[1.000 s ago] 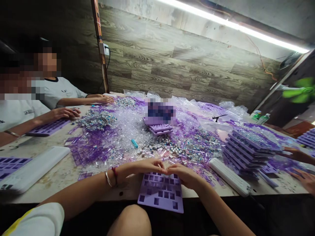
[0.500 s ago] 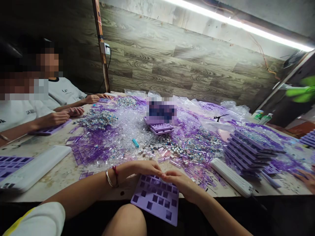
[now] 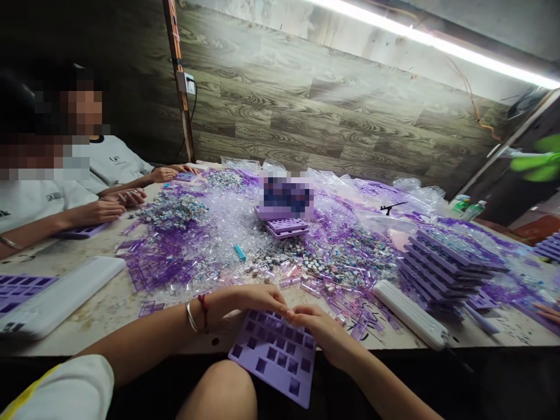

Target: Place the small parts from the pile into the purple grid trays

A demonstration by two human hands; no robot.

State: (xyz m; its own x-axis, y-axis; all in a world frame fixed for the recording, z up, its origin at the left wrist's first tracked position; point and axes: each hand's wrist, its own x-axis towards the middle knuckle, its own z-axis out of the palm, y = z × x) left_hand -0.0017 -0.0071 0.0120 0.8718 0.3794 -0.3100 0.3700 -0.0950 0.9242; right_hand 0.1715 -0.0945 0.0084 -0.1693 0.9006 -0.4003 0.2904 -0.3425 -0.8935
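A purple keyboard-like panel with square holes slopes over the table's front edge, its near end close to my knee. My left hand is closed at the panel's far edge, fingers bent over it. From the other side my right hand grips the panel's far right corner, its fingertips meeting those of my left hand. Anything small between the fingertips is hidden. Just beyond my hands lie loose clear purple plastic pieces and a heap of small white and blue parts.
Stacked purple panels stand at right beside a white power strip. A long white case lies at left. More panels sit mid-table. Two co-workers sit at left; another person's hand shows at the right edge.
The panel's near end has swung slightly left and down. My hands stay together at its far edge, almost unmoved. The co-worker's hand at right has drawn back a little.
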